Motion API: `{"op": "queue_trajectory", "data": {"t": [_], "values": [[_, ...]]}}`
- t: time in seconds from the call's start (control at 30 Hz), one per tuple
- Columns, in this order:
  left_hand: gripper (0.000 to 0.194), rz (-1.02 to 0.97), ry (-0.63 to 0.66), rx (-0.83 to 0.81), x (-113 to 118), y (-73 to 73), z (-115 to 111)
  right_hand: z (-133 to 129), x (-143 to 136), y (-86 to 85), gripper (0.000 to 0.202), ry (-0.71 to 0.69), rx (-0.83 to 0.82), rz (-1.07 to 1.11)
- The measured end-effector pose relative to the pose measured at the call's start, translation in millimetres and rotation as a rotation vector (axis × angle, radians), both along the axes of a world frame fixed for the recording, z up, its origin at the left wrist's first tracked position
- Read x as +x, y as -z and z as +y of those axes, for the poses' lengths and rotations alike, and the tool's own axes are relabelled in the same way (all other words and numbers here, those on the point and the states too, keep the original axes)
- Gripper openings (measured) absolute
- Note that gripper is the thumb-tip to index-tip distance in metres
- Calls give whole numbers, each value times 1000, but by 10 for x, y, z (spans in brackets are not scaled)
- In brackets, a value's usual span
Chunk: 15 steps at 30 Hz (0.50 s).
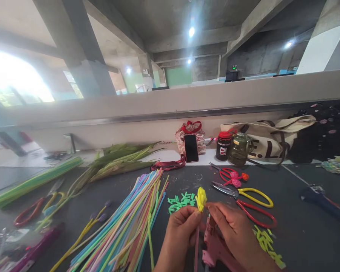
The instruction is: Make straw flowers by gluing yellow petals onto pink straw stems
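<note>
My left hand [182,228] pinches the base of a small yellow flower [200,198], which stands upright at the centre front. A thin pink stem [196,249] runs down below it. My right hand [229,226] has its fingertips pressed together at the flower's right side; anything between them is too small to make out. Under my right hand lies a pink tool, possibly a glue gun [213,245]. Green cut pieces [181,203] lie just behind my left hand. Yellow-green pieces [267,245] lie to the right of my right hand.
Many coloured stems [124,226] spread on the left. Red-and-yellow scissors [240,194] and red scissors [226,175] lie at right, near a pink flower [235,179]. Behind stand a phone [191,148], a black bottle [223,146] and a green jar [239,149]. Corn husks [116,162] lie back left.
</note>
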<state>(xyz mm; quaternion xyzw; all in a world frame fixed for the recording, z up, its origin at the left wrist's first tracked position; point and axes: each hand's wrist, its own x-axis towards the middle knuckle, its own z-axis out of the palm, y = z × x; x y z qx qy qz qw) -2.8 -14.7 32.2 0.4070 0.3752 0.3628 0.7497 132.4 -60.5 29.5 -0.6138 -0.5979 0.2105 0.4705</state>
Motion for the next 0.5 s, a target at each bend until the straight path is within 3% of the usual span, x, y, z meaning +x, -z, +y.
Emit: {"op": "queue_trajectory", "data": {"t": [0.1, 0.27, 0.4, 0.5], "values": [[29, 107, -22, 55, -49, 21, 74, 5, -14, -24, 34, 7, -74, 30], [30, 196, -67, 142, -90, 84, 157, 21, -211, 81, 34, -141, -405, 264], [25, 249, -72, 236, -76, 133, 161, 19, -276, 192, 34, -145, -405, 300], [18, 372, -72, 339, -75, 132, 148, 14, -148, 116, 30, -112, -352, 187]]}}
